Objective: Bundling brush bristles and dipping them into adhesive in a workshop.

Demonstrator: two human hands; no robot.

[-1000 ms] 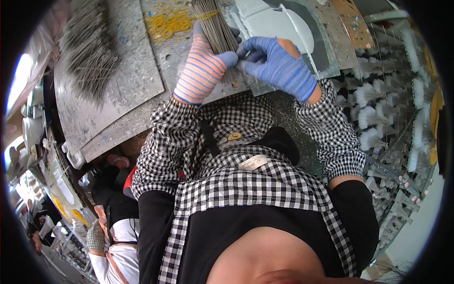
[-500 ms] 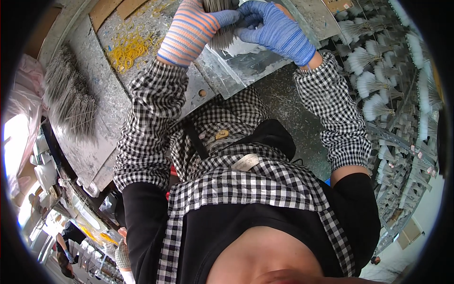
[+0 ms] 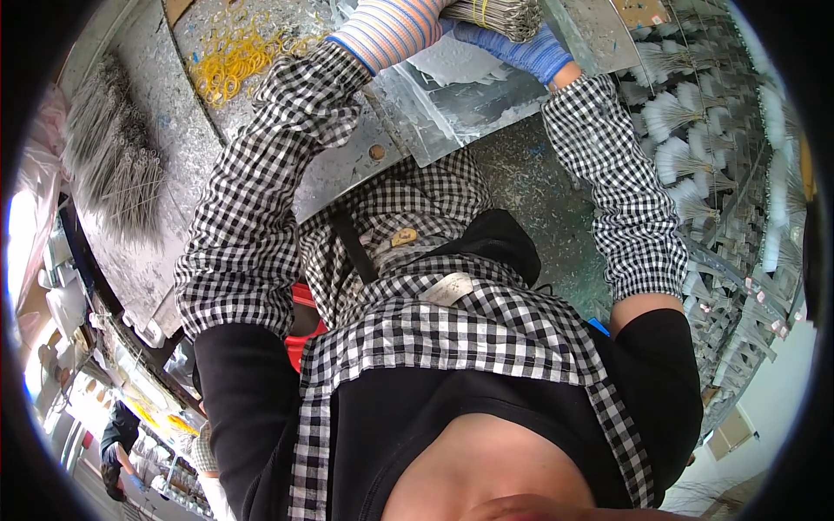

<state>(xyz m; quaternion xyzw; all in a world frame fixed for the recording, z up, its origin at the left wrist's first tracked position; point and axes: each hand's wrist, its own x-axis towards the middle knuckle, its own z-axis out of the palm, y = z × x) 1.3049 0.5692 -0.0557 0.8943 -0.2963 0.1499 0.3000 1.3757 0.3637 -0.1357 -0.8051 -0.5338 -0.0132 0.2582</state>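
Observation:
My left hand [image 3: 395, 26], in an orange-and-blue striped glove, and my right hand [image 3: 521, 48], in a blue glove, meet at the top rim of the view. Between them they grip a bundle of thin grey metal wires [image 3: 504, 12] with a yellow band around it. The bundle is held above a bent shiny metal sheet [image 3: 452, 104] on the workbench. The rim cuts off the fingertips of both hands. My checked sleeves run down from the hands to my body.
Loose yellow rubber bands [image 3: 228, 62] lie on the grey metal bench left of my hands. A heap of loose grey wires [image 3: 117, 165] lies further left. Racks of white-tipped wire bundles [image 3: 695, 165] fill the right side. Another person [image 3: 117, 438] stands at the lower left.
Both hands and the wire bundle have shifted up to the top rim as the view tilted down. The yellow bands and the wire heap now sit nearer the upper left.

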